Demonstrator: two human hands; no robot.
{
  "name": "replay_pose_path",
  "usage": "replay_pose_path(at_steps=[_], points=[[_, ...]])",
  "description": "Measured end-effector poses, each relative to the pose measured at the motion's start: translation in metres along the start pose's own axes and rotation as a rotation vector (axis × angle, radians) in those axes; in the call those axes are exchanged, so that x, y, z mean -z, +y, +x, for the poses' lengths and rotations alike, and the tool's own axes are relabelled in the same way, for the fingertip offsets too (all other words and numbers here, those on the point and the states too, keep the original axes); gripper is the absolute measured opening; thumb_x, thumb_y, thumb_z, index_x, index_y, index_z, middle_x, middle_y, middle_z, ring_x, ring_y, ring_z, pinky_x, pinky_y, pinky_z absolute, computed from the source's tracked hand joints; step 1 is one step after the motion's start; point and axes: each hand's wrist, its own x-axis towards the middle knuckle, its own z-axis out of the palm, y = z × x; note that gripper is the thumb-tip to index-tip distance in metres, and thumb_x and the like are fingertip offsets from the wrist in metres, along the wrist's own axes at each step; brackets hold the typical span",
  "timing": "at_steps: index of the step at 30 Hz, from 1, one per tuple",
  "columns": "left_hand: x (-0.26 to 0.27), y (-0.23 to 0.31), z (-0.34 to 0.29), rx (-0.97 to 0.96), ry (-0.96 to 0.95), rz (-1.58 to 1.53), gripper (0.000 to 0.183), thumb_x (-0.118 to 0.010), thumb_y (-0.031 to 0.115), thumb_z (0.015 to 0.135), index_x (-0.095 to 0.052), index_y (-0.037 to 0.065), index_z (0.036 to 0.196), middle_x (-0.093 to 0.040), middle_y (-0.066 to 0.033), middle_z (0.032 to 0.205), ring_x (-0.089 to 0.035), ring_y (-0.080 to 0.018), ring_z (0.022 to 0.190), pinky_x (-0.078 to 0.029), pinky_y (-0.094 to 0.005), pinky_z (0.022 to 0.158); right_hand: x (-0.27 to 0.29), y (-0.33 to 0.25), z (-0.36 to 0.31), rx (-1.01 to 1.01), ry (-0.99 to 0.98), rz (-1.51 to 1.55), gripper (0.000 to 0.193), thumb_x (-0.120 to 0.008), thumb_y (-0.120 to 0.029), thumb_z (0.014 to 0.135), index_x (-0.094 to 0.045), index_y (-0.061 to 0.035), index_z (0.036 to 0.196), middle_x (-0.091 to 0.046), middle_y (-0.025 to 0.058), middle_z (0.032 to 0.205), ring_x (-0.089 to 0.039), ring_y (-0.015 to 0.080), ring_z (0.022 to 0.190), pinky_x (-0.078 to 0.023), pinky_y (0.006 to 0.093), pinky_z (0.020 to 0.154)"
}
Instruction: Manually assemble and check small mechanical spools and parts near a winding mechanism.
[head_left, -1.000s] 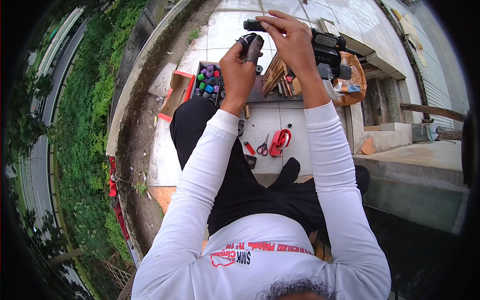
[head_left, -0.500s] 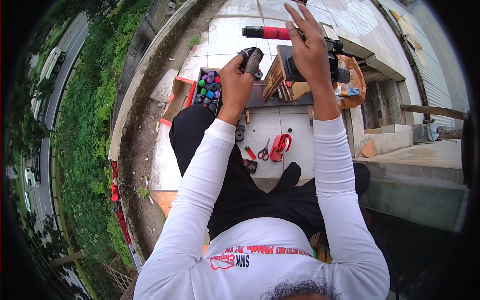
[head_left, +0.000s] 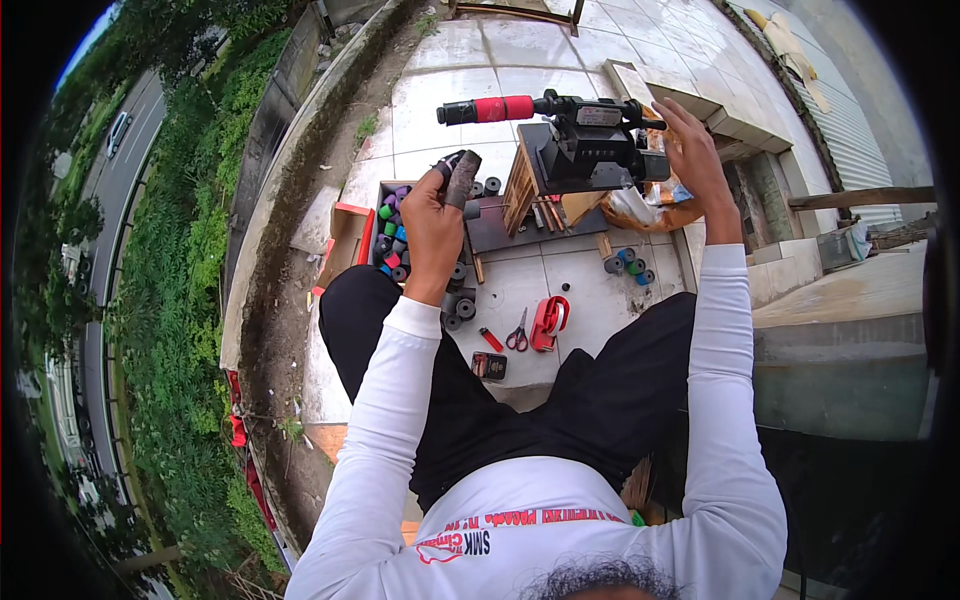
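Note:
My left hand is closed on a dark grey strip with a worn, rough face. A black bundled part by the fingertips is too small to name. My right hand has its fingers stretched out beside the right end of a black machine; I cannot tell whether it touches the machine. From the machine's left side a black shaft sticks out level, carrying a red sleeve. The machine stands on a slatted wooden stand over a low dark table.
A box of coloured rolls stands left of the table, with a red-edged box beside it. Grey rolls, a red lighter, scissors, a red tape dispenser and several coloured rolls lie on the tiles.
My right hand has moved right and down from above the machine to its right end, uncovering the machine's top. The view has shifted; my left hand still holds the dark strip.

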Motion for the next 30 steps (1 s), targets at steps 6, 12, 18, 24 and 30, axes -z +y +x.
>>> replay_pose_path(at_steps=[6, 12, 18, 24, 30], points=[[-0.005, -0.013, -0.003, -0.004, 0.027, 0.071, 0.030, -0.076, 0.023, 0.105, -0.071, -0.004, 0.093, -0.052, -0.0031, 0.070, -0.043, -0.0077, 0.066, -0.036, -0.0297, 0.056, -0.008, -0.002, 0.011, 0.180, 0.052, -0.107, 0.045, -0.075, -0.003, 0.091, -0.073, -0.0103, 0.136, -0.074, 0.0137, 0.133, -0.066, 0.0334, 0.129, -0.045, 0.0446, 0.115], [-0.012, -0.006, 0.001, -0.029, -0.038, 0.183, 0.019, -0.067, 0.012, 0.109, -0.077, 0.001, 0.121, -0.070, 0.0017, 0.086, -0.061, -0.0059, 0.076, -0.049, -0.0255, 0.067, -0.013, 0.003, 0.014, 0.147, 0.064, -0.112, 0.039, -0.075, -0.007, 0.095, -0.076, -0.0167, 0.132, -0.078, 0.0073, 0.128, -0.069, 0.0261, 0.121, -0.043, 0.0432, 0.112], [-0.021, -0.015, 0.007, -0.033, -0.005, 0.148, 0.019, -0.059, 0.006, 0.110, -0.071, -0.001, 0.123, -0.069, -0.0012, 0.086, -0.061, -0.0076, 0.075, -0.050, -0.0258, 0.067, -0.014, -0.001, 0.023, 0.149, 0.061, -0.134, 0.034, -0.074, -0.010, 0.097, -0.077, -0.0170, 0.130, -0.079, 0.0079, 0.120, -0.071, 0.0258, 0.114, -0.044, 0.0428, 0.105], [-0.029, -0.007, 0.009, -0.015, 0.029, 0.071, 0.018, -0.060, 0.006, 0.108, -0.072, 0.001, 0.121, -0.065, -0.0056, 0.081, -0.060, -0.0114, 0.072, -0.048, -0.0309, 0.063, -0.017, 0.006, 0.031, 0.121, 0.009, -0.110, 0.036, -0.073, -0.010, 0.097, -0.076, -0.0175, 0.131, -0.078, 0.0073, 0.112, -0.071, 0.0265, 0.108, -0.045, 0.0419, 0.099], [-0.033, 0.002, 0.008, -0.156, 0.076, 0.143, 0.019, -0.061, 0.008, 0.109, -0.070, 0.000, 0.123, -0.067, -0.0088, 0.083, -0.055, -0.0121, 0.070, -0.046, -0.0321, 0.064, -0.032, 0.011, 0.045, 0.072, -0.008, -0.080, 0.031, -0.072, -0.012, 0.098, -0.079, -0.0181, 0.128, -0.080, 0.0086, 0.111, -0.072, 0.0275, 0.105, -0.045, 0.0427, 0.095]])
